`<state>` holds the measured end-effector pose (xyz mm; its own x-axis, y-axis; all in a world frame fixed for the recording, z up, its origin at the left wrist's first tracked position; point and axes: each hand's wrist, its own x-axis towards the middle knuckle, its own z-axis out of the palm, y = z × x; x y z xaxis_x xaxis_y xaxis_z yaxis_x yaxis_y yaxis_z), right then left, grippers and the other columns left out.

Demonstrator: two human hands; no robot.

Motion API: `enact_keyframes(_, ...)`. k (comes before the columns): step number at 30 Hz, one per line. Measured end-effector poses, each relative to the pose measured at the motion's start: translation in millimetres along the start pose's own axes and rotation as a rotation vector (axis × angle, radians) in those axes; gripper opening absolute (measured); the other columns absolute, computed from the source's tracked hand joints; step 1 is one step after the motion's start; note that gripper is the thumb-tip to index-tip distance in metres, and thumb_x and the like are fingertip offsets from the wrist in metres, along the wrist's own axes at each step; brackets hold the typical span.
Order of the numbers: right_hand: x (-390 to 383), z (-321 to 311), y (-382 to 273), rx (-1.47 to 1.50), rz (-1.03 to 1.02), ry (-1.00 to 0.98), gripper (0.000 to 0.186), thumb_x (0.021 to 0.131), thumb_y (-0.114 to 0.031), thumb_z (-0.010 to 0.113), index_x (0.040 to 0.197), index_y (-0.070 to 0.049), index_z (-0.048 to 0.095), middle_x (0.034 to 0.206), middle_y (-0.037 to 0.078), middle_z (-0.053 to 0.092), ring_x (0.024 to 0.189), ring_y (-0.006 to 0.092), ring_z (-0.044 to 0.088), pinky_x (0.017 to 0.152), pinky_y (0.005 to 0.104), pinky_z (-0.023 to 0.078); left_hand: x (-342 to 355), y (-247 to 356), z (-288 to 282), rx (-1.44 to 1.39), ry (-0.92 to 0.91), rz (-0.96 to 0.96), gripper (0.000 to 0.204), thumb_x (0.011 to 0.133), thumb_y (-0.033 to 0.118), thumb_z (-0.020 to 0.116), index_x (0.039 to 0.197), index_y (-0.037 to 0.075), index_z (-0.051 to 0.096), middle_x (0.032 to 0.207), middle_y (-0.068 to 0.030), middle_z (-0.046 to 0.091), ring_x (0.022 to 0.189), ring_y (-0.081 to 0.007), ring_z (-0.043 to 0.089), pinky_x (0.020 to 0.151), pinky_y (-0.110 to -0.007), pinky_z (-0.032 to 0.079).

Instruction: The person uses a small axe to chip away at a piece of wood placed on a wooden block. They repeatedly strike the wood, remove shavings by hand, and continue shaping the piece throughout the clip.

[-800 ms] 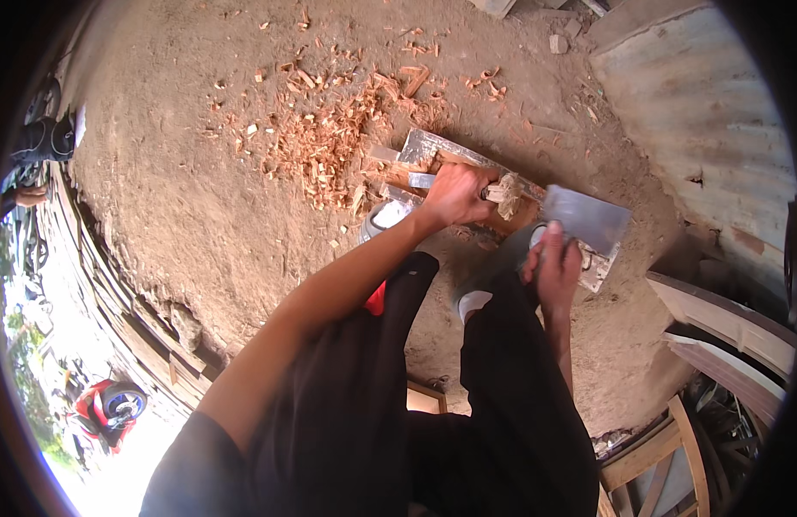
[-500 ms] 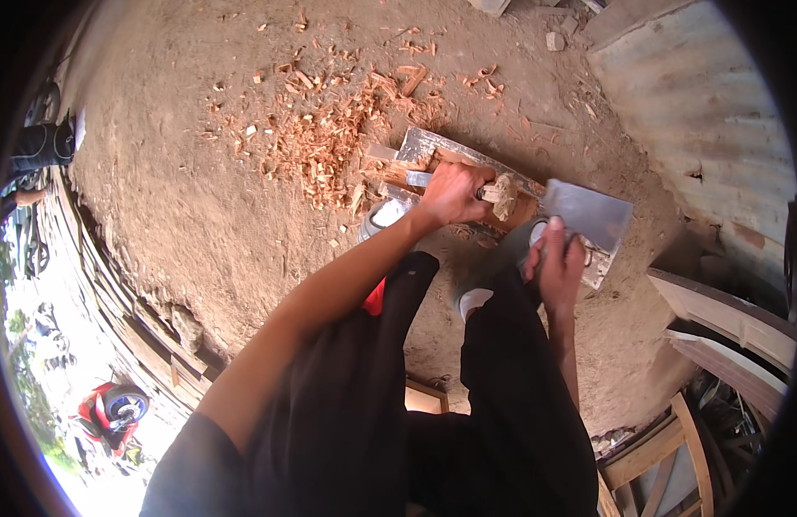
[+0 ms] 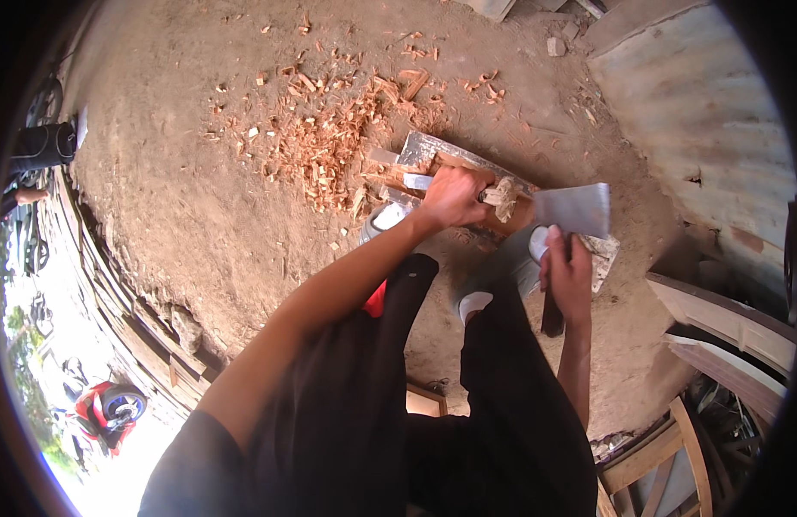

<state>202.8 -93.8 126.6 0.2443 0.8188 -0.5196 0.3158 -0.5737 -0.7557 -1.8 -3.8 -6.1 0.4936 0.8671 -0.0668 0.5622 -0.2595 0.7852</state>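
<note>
My left hand [image 3: 455,196] is closed round a chisel, whose wooden handle [image 3: 502,200] ends in a frayed, mushroomed head. The flat metal blade [image 3: 417,182] sticks out on the other side of the fist, over a piece of timber. That weathered timber [image 3: 474,155] lies slantwise on the ground, brown inside with worn pale edges. My right hand [image 3: 569,274] grips a cleaver [image 3: 579,209] by its dark handle. Its broad grey blade, slightly blurred, hovers over the timber's right part, beside the chisel's head. My hand hides most of the chisel's grip.
Reddish wood shavings [image 3: 325,142] are heaped on the dirt ground beyond the timber. My shoes [image 3: 388,215] flank the near side of it. A corrugated metal sheet [image 3: 700,112] and wooden frames [image 3: 666,457] stand at right. Another person's leg [image 3: 41,146] and a red motorcycle [image 3: 110,409] appear at left.
The cleaver has swung left and tilted, its blade now closer to the chisel's head and its handle now in sight. My left hand and the chisel have barely moved.
</note>
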Motion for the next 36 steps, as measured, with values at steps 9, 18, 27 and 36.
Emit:
enact_keyframes(9,4.1,13.8,10.7,0.005,-0.013,-0.106,0.039,0.11,-0.039,0.051,0.089,-0.005,0.053,0.059,0.001,0.047,0.044,0.0093,0.045,0.043,0.0257,0.037,-0.9,-5.3,-1.5,0.057,-0.047,0.034,0.034,0.068,0.029,0.073,0.098,0.012,0.072,0.077,-0.0193,0.07,0.075,-0.0385,0.071,0.066,-0.05,0.053)
enact_keyframes(18,0.8,22.4,7.5,-0.021,-0.018,-0.108,0.038,0.109,-0.036,0.054,0.085,-0.007,0.052,0.058,0.0,0.049,0.044,0.0078,0.046,0.042,0.0262,0.036,-1.6,2.1,-7.9,0.054,-0.064,0.02,0.036,0.068,0.031,0.073,0.099,0.013,0.073,0.074,-0.0186,0.069,0.072,-0.0383,0.07,0.064,-0.048,0.053)
enact_keyframes(27,-0.1,40.4,7.4,0.05,-0.009,-0.044,0.037,0.11,-0.035,0.052,0.092,-0.003,0.054,0.061,0.001,0.049,0.046,0.0084,0.048,0.043,0.025,0.038,1.1,-6.9,-1.9,0.042,0.009,0.018,0.035,0.066,0.027,0.071,0.098,0.012,0.073,0.072,-0.0196,0.068,0.071,-0.039,0.069,0.063,-0.05,0.051)
enact_keyframes(36,4.4,37.2,11.8,0.21,-0.039,0.037,0.032,0.111,-0.032,0.05,0.094,-0.005,0.053,0.063,0.003,0.051,0.045,0.0101,0.047,0.043,0.0266,0.039,0.1,1.2,-9.4,0.021,-0.046,-0.007,0.035,0.068,0.028,0.072,0.099,0.012,0.073,0.074,-0.0183,0.07,0.073,-0.0382,0.07,0.066,-0.049,0.053)
